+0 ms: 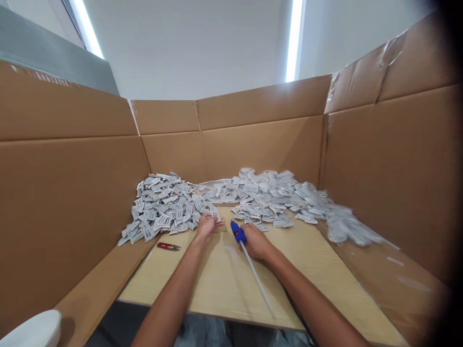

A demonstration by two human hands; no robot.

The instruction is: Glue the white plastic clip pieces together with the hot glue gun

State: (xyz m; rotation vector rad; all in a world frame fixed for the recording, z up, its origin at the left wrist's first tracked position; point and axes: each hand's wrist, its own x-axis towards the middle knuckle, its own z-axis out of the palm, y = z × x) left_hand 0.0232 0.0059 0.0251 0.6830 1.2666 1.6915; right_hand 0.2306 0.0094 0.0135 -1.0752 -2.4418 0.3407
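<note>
Fingers of the left hand (207, 227) pinch what seems a grey piece (214, 215); beside them, the right hand (256, 242) grips a blue glue gun (238, 232), leaving its nozzle (232, 223) clear; heaped pieces (177, 205) lie beyond.

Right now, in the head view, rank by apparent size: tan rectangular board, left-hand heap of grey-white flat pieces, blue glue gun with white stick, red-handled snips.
1. Tan board
2. Left-hand heap
3. Blue glue gun, white stick included
4. Red-handled snips
</note>
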